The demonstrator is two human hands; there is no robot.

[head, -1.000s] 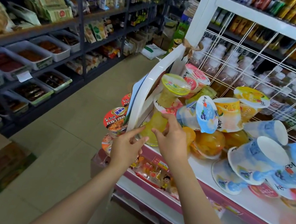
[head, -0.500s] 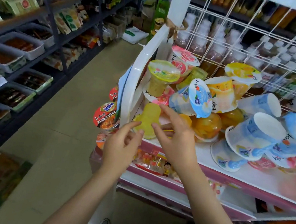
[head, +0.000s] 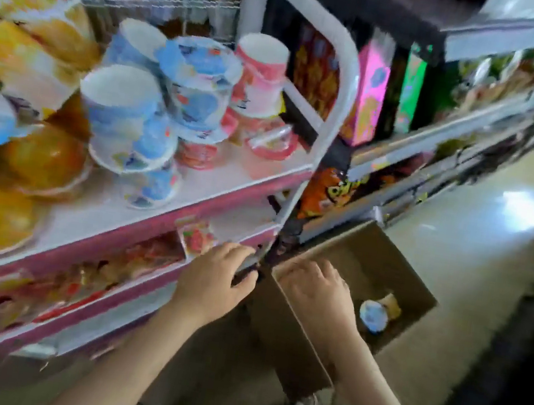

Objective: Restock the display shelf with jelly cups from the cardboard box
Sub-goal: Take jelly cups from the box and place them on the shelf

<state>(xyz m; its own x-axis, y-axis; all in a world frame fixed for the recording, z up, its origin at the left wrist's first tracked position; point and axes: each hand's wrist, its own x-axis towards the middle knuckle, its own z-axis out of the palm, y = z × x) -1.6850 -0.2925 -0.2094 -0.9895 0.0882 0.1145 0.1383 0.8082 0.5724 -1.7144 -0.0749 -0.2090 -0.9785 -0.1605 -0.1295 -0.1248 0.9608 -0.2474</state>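
The frame is motion-blurred. An open cardboard box point(head: 414, 276) stands on the floor at the right end of the pink and white display shelf point(head: 227, 179). One jelly cup point(head: 375, 314) with a blue lid lies inside it. My right hand point(head: 318, 291) hovers over the box's near left corner, fingers loosely bent, holding nothing. My left hand point(head: 216, 276) is beside it in front of the shelf's lower tier, also holding nothing. Several jelly cups, blue point(head: 122, 118), pink point(head: 260, 73) and orange point(head: 39, 161), are piled on the shelf top.
A white tube frame point(head: 342, 85) rims the shelf's right end. Behind it, a grey rack point(head: 479, 116) holds snack boxes and bags. Shiny floor point(head: 482, 234) stretches right of the box. Packets fill the shelf's lower pink tier point(head: 93, 266).
The view has swung right and down from the shelf's left end to its right end. Both hands left the yellow cup on the shelf and now hang over the box.
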